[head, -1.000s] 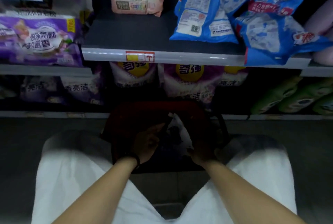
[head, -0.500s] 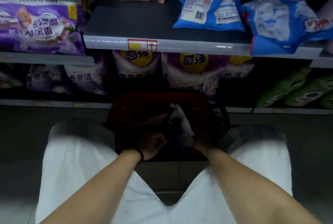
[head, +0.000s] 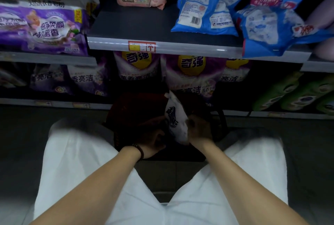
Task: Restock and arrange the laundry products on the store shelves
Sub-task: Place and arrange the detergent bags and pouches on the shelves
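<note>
Gripping white detergent pouch (head: 174, 119) upright in right hand (head: 198, 131) over red basket (head: 130, 114) on the floor (head: 23, 143) — curling left hand (head: 153, 143) just left of it, hold too dark to tell.

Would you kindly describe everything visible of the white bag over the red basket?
The white bag is a soft, plastic-looking pouch with dark, blurred lettering down its face. It stands tilted, one corner up, above the dark red basket. The right hand grips its right edge; the left hand is at its lower left, contact too dark to tell.
</note>
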`<move>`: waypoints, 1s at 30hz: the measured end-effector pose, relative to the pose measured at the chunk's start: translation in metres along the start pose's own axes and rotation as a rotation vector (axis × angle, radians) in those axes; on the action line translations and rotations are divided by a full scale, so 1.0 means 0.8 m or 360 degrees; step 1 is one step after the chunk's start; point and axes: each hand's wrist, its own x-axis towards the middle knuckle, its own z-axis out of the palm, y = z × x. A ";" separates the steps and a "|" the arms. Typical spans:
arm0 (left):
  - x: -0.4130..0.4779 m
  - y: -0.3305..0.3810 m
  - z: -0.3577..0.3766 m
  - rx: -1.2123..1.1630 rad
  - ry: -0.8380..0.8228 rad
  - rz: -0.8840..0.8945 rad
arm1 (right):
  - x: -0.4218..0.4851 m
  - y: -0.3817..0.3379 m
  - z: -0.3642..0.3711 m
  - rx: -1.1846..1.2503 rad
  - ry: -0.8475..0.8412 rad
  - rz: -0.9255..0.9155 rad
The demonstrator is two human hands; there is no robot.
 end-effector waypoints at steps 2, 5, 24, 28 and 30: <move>-0.002 0.006 0.002 -0.0067 0.0054 0.0044 | -0.007 -0.017 -0.024 0.0117 0.0046 -0.0061; -0.010 0.029 0.000 -0.0232 0.0186 0.0193 | -0.020 -0.052 -0.059 0.0275 0.0134 -0.0158; -0.052 0.185 -0.071 -0.1042 0.1628 0.0252 | -0.108 -0.269 -0.235 0.1225 0.0207 -0.0555; -0.061 0.198 -0.107 -0.1088 0.1510 0.0068 | -0.105 -0.257 -0.257 0.1515 0.0109 -0.0540; -0.069 0.200 -0.120 -0.1074 0.1476 0.0038 | -0.094 -0.224 -0.260 0.1323 0.0380 -0.0509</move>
